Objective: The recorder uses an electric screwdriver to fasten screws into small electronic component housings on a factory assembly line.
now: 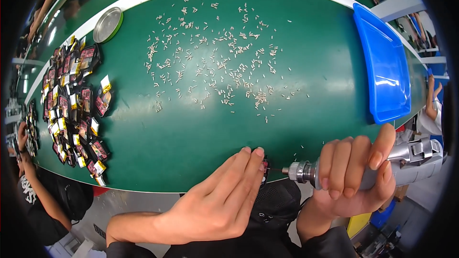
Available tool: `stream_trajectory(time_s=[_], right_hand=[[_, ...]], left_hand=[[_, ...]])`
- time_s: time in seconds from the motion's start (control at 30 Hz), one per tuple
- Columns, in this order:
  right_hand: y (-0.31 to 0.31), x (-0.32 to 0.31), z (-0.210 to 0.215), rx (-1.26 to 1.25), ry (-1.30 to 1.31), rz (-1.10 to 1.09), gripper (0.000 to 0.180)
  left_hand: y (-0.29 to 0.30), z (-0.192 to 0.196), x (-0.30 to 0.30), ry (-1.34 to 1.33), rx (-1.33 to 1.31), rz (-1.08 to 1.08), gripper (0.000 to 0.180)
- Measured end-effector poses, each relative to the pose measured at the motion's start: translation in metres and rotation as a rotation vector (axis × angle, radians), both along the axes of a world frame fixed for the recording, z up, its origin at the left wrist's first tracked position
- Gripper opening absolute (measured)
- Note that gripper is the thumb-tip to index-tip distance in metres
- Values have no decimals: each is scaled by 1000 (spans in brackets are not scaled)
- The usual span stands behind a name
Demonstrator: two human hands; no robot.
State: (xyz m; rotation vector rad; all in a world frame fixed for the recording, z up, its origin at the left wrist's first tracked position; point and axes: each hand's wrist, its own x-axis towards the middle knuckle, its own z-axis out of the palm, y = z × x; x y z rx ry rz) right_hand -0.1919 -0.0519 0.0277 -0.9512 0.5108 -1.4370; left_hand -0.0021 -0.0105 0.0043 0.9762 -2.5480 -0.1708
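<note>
My left hand (210,205) is closed, fingers pressed together, at the table's near edge. It steadies a small black-cased electronic module (264,173) with a reddish face, mostly hidden behind the fingers. My right hand (351,174) is wrapped round a grey powered screwdriver (300,171) with a knurled collar and a silver lever. The tool lies nearly level, and its thin bit points left at the module. Whether the tip touches the module is hard to tell. Several small silver screws (299,154) lie just beyond the tool.
Many loose screws (222,62) are scattered over the green table (158,148). A pile of similar modules (67,100) with yellow-and-white pieces lies left, beside a round metal tin (108,25). A blue plastic tray (385,67) stands right. A co-worker's arm (40,184) is at far left.
</note>
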Motion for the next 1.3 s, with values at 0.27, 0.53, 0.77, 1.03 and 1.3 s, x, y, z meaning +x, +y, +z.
stream_trajectory(time_s=[0.27, 0.53, 0.77, 1.03, 1.3], right_hand=[[-2, 4, -6, 22, 67, 14, 16], [-2, 18, 2, 8, 166, 73, 23], [-13, 11, 9, -67, 392, 210, 25], [-18, 9, 0, -232, 4, 416, 19], [8, -53, -19, -90, -372, -21, 10]], left_hand=[[2, -6, 0, 23, 6, 5, 27], [-3, -9, 0, 68, -48, -9, 29], [-4, 3, 4, 31, -13, -23, 42], [6, -4, 14, 66, 30, -26, 29], [-19, 32, 127, 15, -249, 659, 43]])
